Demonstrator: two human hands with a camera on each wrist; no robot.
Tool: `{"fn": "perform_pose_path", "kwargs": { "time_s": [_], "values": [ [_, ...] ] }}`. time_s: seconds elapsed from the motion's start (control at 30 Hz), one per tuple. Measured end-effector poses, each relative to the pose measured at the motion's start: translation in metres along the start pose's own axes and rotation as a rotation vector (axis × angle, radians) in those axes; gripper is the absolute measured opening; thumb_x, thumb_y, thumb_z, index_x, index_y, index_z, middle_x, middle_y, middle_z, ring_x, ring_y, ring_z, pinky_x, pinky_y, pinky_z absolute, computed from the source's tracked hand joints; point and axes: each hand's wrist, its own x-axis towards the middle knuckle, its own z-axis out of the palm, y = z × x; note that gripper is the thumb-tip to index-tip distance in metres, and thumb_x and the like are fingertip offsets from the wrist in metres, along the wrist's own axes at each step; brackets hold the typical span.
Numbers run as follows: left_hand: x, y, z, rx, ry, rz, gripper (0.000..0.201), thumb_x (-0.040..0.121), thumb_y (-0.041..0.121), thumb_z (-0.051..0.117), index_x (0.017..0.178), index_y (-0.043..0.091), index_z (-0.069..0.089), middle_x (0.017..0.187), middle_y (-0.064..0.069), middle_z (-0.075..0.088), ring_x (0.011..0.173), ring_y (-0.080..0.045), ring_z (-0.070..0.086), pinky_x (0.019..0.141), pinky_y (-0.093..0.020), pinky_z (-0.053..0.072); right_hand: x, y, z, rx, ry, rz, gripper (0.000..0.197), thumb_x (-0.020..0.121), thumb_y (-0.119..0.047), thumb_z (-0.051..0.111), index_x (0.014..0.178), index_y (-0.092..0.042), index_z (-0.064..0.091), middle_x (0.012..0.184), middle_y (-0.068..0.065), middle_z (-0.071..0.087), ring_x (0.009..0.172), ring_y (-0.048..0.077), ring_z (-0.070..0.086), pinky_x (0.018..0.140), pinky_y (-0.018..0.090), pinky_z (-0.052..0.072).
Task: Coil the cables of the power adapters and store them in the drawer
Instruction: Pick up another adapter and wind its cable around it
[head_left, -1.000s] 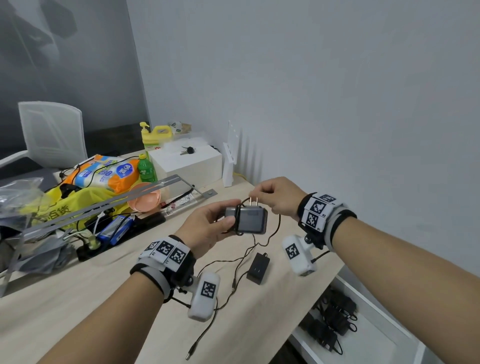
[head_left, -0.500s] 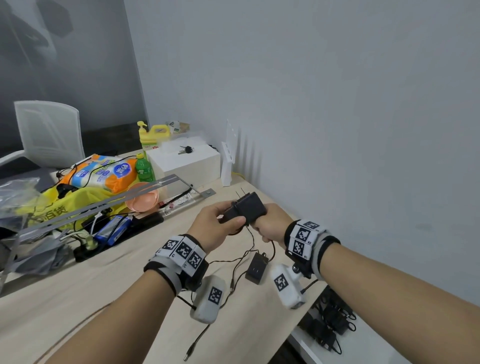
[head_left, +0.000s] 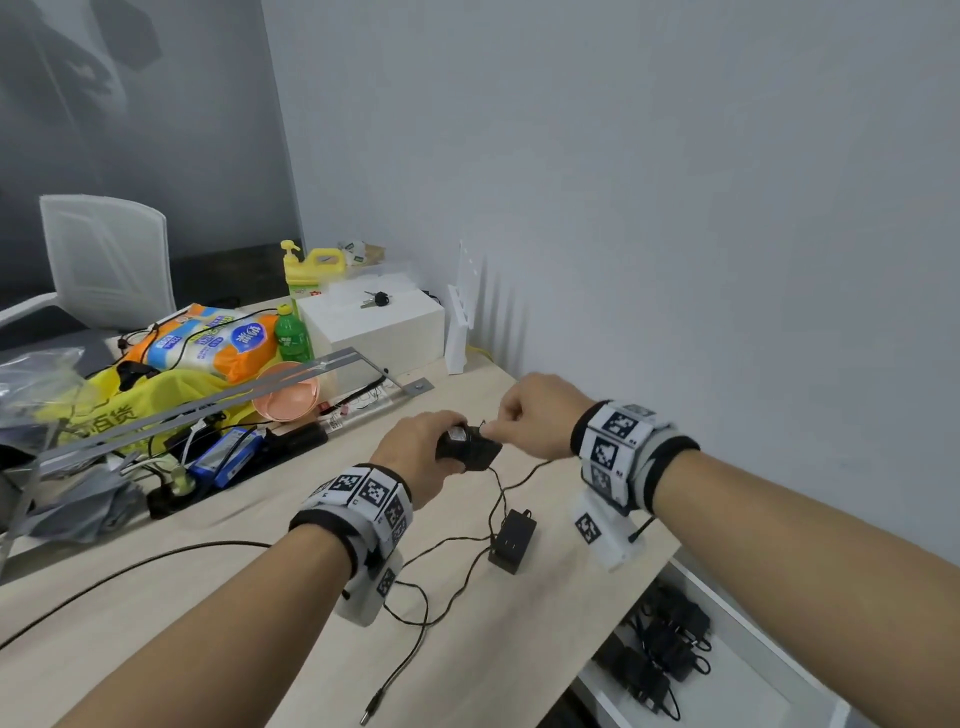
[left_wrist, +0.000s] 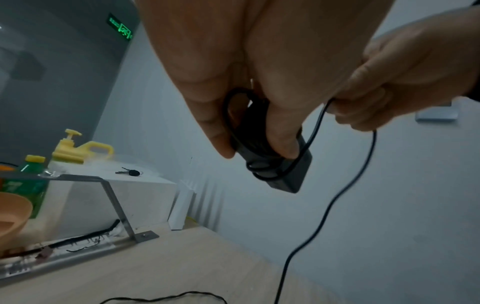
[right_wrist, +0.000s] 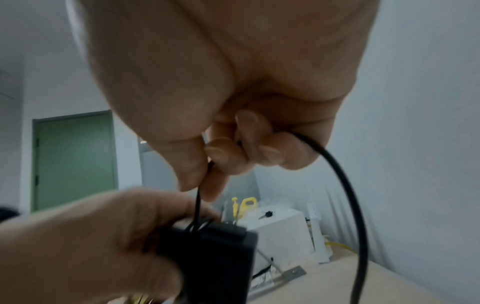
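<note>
My left hand (head_left: 426, 452) grips a black power adapter (head_left: 470, 451) above the wooden table (head_left: 208, 597); in the left wrist view the adapter (left_wrist: 280, 164) has cable turns wound round it. Just right of it, my right hand (head_left: 535, 415) pinches the adapter's thin black cable (right_wrist: 348, 185) between thumb and fingers. The loose cable (head_left: 498, 499) hangs to the table and ends in a plug (head_left: 371, 709) near the front edge. A second black adapter (head_left: 511, 540) lies on the table. The open white drawer (head_left: 753, 654) at lower right holds several coiled adapters (head_left: 670, 649).
Clutter fills the table's left side: a yellow bag (head_left: 130, 405), a tissue pack (head_left: 208, 343), a green bottle (head_left: 291, 338), an orange bowl (head_left: 285, 400), a metal rail (head_left: 182, 415) and a power strip (head_left: 234, 467). A white box (head_left: 374, 327) with keys stands by the wall.
My right hand has swung from below the adapter to above and right of it, carrying the cable round. The left hand lowered the adapter slightly.
</note>
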Motion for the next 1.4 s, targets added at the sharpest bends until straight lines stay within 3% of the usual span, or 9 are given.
{"fn": "perform_pose_path", "kwargs": {
  "time_s": [0.3, 0.5, 0.6, 0.77, 0.9, 1.07, 1.13, 1.23, 1.4],
  "values": [
    [-0.011, 0.007, -0.016, -0.151, -0.184, 0.141, 0.048, 0.076, 0.016, 0.077, 0.115, 0.037, 0.061, 0.103, 0.017, 0.065, 0.101, -0.006, 0.058, 0.094, -0.033, 0.047, 0.012, 0.028, -0.008, 0.304, 0.057, 0.011, 0.028, 0.073, -0.041, 0.081, 0.074, -0.014, 0.073, 0.061, -0.007, 0.061, 0.056, 0.009, 0.050, 0.055, 0.023, 0.041],
    [-0.014, 0.011, -0.022, -0.260, -0.303, 0.181, 0.047, 0.078, 0.014, 0.077, 0.113, 0.040, 0.061, 0.102, 0.016, 0.067, 0.095, -0.003, 0.063, 0.087, -0.022, 0.050, 0.017, 0.035, -0.001, 0.399, 0.060, -0.005, 0.026, 0.071, -0.039, 0.083, 0.071, -0.015, 0.073, 0.065, -0.002, 0.063, 0.060, 0.010, 0.051, 0.060, 0.027, 0.044],
    [-0.015, 0.011, -0.023, -0.479, -0.238, 0.193, 0.048, 0.080, 0.005, 0.074, 0.108, 0.041, 0.061, 0.101, 0.011, 0.069, 0.092, -0.003, 0.065, 0.079, -0.019, 0.053, 0.017, 0.037, 0.000, 0.479, 0.102, 0.001, 0.028, 0.079, -0.037, 0.077, 0.075, -0.009, 0.072, 0.064, 0.000, 0.058, 0.060, 0.012, 0.047, 0.059, 0.027, 0.041],
    [-0.008, 0.014, -0.013, -0.938, -0.022, 0.087, 0.045, 0.080, -0.004, 0.068, 0.109, 0.030, 0.069, 0.102, -0.011, 0.069, 0.087, -0.025, 0.068, 0.078, -0.032, 0.055, 0.016, 0.030, 0.016, 0.690, -0.002, 0.107, 0.026, 0.094, -0.016, 0.052, 0.077, -0.002, 0.064, 0.054, -0.006, 0.051, 0.054, 0.016, 0.034, 0.048, 0.026, 0.032],
    [-0.002, 0.023, -0.011, -1.030, 0.166, -0.033, 0.031, 0.086, -0.008, 0.061, 0.106, 0.016, 0.064, 0.089, -0.007, 0.066, 0.073, -0.022, 0.064, 0.069, -0.027, 0.057, 0.009, 0.019, 0.033, 0.536, -0.105, 0.110, 0.036, 0.099, -0.036, 0.046, 0.082, -0.016, 0.070, 0.060, -0.004, 0.052, 0.048, 0.014, 0.039, 0.046, 0.023, 0.033],
    [0.010, 0.003, -0.017, -0.544, 0.223, -0.116, 0.035, 0.082, 0.016, 0.073, 0.114, 0.025, 0.062, 0.095, -0.002, 0.067, 0.074, -0.018, 0.068, 0.076, -0.039, 0.059, 0.003, 0.009, 0.026, 0.181, -0.088, -0.001, 0.035, 0.098, -0.036, 0.047, 0.078, -0.021, 0.071, 0.051, -0.011, 0.051, 0.051, 0.003, 0.047, 0.055, 0.022, 0.034],
    [0.011, 0.000, -0.019, -0.344, 0.209, -0.102, 0.038, 0.081, 0.022, 0.073, 0.116, 0.028, 0.060, 0.098, 0.004, 0.065, 0.084, -0.017, 0.064, 0.079, -0.034, 0.053, 0.004, 0.002, 0.015, 0.123, -0.087, -0.042, 0.035, 0.097, -0.035, 0.049, 0.082, -0.015, 0.074, 0.045, -0.013, 0.052, 0.045, 0.000, 0.046, 0.051, 0.020, 0.033],
    [0.010, 0.006, -0.021, -0.151, 0.191, -0.045, 0.042, 0.082, 0.020, 0.072, 0.121, 0.026, 0.059, 0.104, 0.006, 0.063, 0.094, -0.014, 0.058, 0.079, -0.023, 0.039, 0.010, -0.008, 0.000, -0.060, -0.081, -0.121, 0.033, 0.096, -0.036, 0.051, 0.083, -0.015, 0.073, 0.056, -0.008, 0.056, 0.051, 0.007, 0.049, 0.051, 0.023, 0.035],
    [0.012, 0.015, -0.027, -0.023, 0.058, 0.007, 0.046, 0.085, 0.017, 0.068, 0.127, 0.030, 0.055, 0.113, 0.005, 0.064, 0.099, -0.015, 0.056, 0.079, -0.022, 0.038, 0.023, -0.005, -0.020, -0.114, -0.048, -0.107, 0.030, 0.087, -0.043, 0.065, 0.076, -0.016, 0.070, 0.067, -0.001, 0.063, 0.066, 0.017, 0.058, 0.064, 0.033, 0.049]
  ]
}}
